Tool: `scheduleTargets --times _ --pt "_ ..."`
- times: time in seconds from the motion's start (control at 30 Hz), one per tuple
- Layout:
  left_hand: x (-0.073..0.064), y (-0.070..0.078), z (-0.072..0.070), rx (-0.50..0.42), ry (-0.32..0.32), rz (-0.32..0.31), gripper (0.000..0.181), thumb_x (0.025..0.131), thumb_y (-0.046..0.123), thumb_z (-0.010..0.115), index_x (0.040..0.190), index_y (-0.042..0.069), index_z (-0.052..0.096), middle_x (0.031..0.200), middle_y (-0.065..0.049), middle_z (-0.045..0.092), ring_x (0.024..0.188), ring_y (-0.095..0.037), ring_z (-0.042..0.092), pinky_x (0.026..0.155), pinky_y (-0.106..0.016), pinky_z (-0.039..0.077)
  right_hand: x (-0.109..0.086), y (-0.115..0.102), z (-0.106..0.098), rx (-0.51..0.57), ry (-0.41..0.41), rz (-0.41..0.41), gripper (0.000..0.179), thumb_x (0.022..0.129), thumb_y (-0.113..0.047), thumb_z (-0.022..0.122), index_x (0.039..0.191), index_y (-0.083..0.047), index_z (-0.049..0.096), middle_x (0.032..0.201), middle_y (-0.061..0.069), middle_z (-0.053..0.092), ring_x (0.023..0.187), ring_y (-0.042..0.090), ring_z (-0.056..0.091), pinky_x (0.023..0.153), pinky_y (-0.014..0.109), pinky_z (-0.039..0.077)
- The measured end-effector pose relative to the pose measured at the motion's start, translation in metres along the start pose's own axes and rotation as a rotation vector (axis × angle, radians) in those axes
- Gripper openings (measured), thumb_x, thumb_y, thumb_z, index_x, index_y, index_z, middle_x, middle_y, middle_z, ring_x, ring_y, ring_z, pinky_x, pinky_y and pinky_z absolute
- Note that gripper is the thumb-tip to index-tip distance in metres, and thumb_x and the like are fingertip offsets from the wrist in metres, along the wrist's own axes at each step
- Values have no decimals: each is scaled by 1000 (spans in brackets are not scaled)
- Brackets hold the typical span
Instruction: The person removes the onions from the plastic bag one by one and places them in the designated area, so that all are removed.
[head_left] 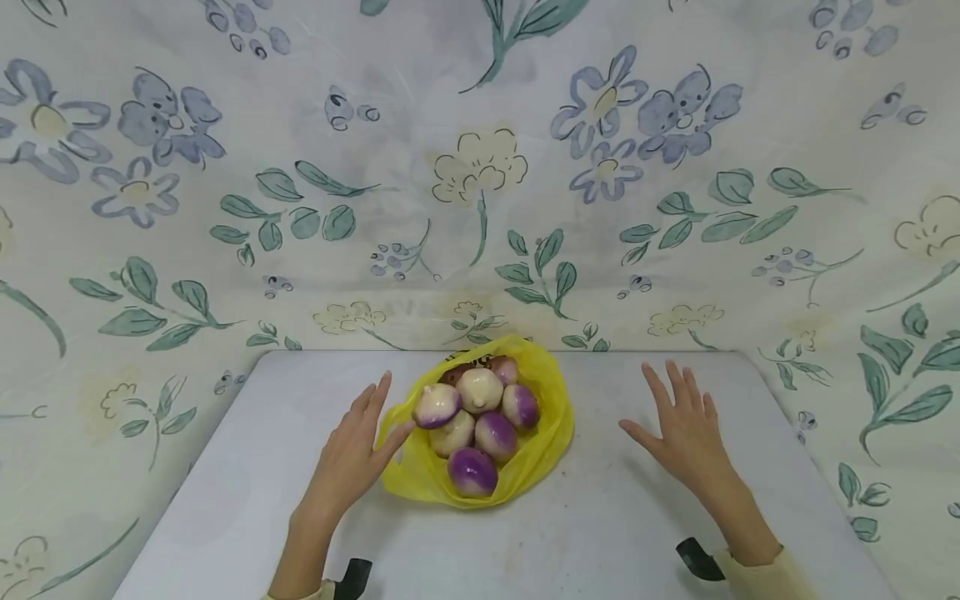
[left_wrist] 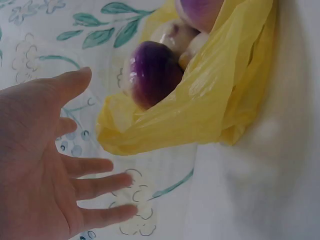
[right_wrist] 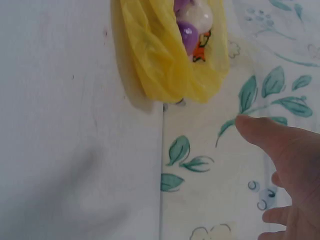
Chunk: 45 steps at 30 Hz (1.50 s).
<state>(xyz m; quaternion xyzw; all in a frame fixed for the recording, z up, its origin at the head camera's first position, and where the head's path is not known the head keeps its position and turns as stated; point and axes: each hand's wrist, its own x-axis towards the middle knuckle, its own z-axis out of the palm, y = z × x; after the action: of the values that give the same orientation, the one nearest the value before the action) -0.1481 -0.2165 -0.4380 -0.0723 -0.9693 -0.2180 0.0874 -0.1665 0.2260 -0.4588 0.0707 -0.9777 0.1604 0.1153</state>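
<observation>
A yellow plastic bag (head_left: 551, 450) lies wide-mouthed on the white table, filled with several purple-and-white turnips (head_left: 472, 472). Beside the bag's left edge is my left hand (head_left: 352, 454), fingers spread and straight, holding nothing. In the left wrist view a gap shows between that hand (left_wrist: 40, 160) and the bag (left_wrist: 210, 110). My right hand (head_left: 690, 433) hovers well to the right of the bag, fingers apart and holding nothing. The right wrist view shows its thumb and some fingertips, away from the bag (right_wrist: 155, 55). Something orange and dark shows inside the bag by the turnips (right_wrist: 189, 37).
The white table (head_left: 600, 533) ends at a back edge just behind the bag. Behind and beside it hangs a cloth (head_left: 405, 100) printed with flowers and leaves. A black strap piece (head_left: 699, 558) sits at my right wrist, another (head_left: 352, 577) at my left.
</observation>
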Motion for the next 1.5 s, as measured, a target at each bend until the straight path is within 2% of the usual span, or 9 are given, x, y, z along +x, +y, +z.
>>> scheduleTargets --times 0.13,0.23,0.4,0.6,0.9,1.1,1.37,1.5 --pt "-2 1 2 -82 -3 -21 73 98 49 53 158 28 17 145 -22 47 117 -42 58 91 -66 46 1 -9 7 15 9 -24 89 85 -49 72 154 -15 26 157 28 22 141 53 24 103 74 28" --pt "-4 1 5 -140 16 -22 67 98 46 54 156 29 25 138 -19 54 110 -36 62 88 -60 51 0 -17 14 33 10 -44 88 85 -48 72 154 -15 28 157 27 24 139 51 30 100 72 35" --pt "-4 -2 8 -219 67 10 59 97 34 61 151 22 39 130 -17 61 102 -35 67 79 -49 57 0 -30 23 66 13 -70 86 84 -43 75 152 -15 31 155 27 28 135 50 38 95 71 40" --pt "0 -3 9 -252 87 13 52 97 25 62 146 17 46 127 -16 63 95 -32 68 74 -41 59 3 -47 31 84 10 -96 85 83 -44 76 151 -18 33 154 24 33 132 49 44 94 69 42" --pt "2 -6 16 -332 67 -21 45 99 21 59 142 15 51 113 -13 66 83 -20 69 64 -18 55 4 -79 30 150 -30 -129 83 84 -46 74 152 -21 34 150 17 42 129 41 50 97 65 45" --pt "2 -7 19 -341 60 -43 41 100 23 57 141 18 53 107 -8 69 79 -16 68 65 -15 52 1 -98 36 198 -72 -164 77 84 -47 74 148 -21 41 144 13 50 121 34 57 98 55 48" --pt "0 -5 21 -349 50 -53 41 100 25 58 140 19 55 105 -7 69 79 -15 67 67 -15 52 -4 -117 46 266 -136 -183 72 84 -46 74 145 -24 44 139 8 53 121 27 57 100 49 49" --pt "1 -4 22 -355 49 -47 40 100 25 58 139 18 55 104 -7 68 78 -15 66 65 -16 52 -6 -124 50 278 -133 -225 70 85 -45 74 144 -21 45 138 7 54 121 24 56 100 46 49"
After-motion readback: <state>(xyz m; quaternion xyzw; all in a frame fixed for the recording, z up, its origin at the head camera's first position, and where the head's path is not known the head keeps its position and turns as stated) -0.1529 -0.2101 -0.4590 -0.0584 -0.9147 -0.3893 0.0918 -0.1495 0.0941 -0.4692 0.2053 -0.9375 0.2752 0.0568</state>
